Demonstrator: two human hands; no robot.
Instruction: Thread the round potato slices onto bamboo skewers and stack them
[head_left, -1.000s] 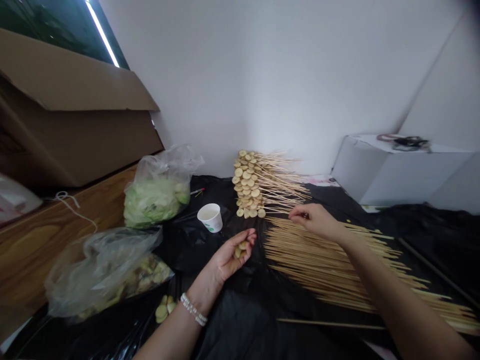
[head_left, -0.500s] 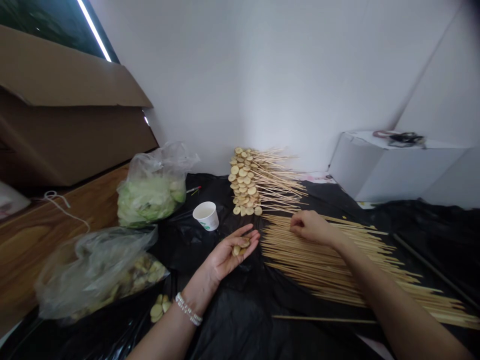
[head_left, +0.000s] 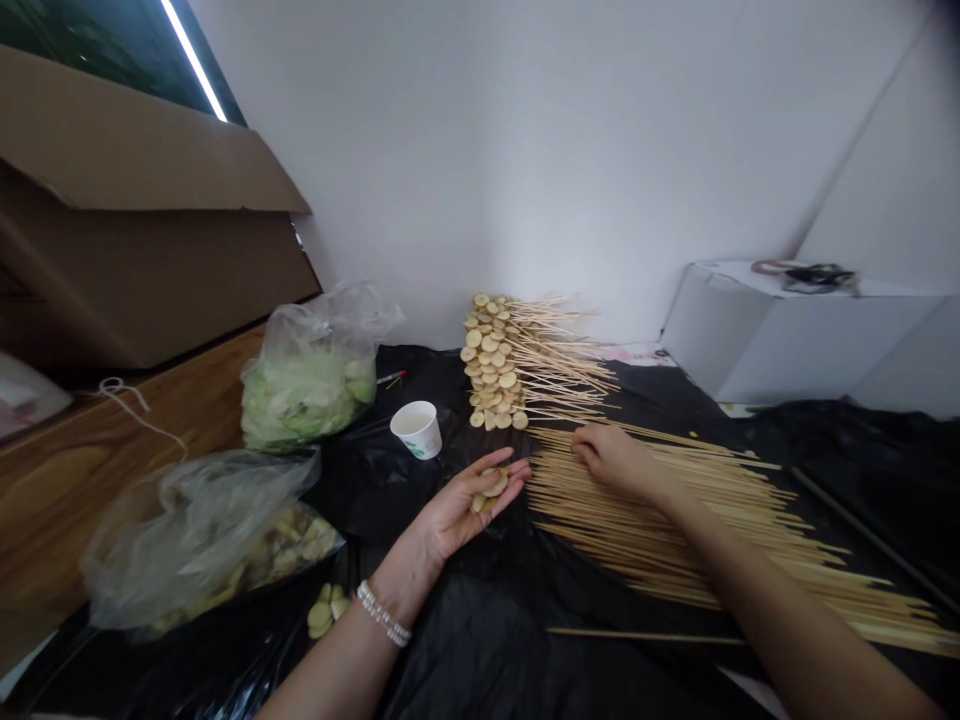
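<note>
My left hand (head_left: 469,502) lies palm up over the black sheet, fingers loosely curled, cradling a few pale round slices (head_left: 491,487). My right hand (head_left: 611,457) rests on the near end of a wide bed of bare bamboo skewers (head_left: 712,530), fingers bent down onto the sticks in a pinch; whether a stick is between them I cannot make out. Behind both hands, a stack of skewers loaded with slices (head_left: 499,365) leans by the white wall.
A white paper cup (head_left: 417,429) stands left of my left hand. Two clear bags, one of green leaves (head_left: 307,385) and one of cut pieces (head_left: 202,535), lie at left. Loose slices (head_left: 326,612) sit by my wrist. Cardboard box (head_left: 142,230), white box (head_left: 787,330), single skewer (head_left: 645,636).
My right hand slid down and slightly left from the loaded stack onto the bare skewers. My left hand opened flatter and drifted slightly right with the slices.
</note>
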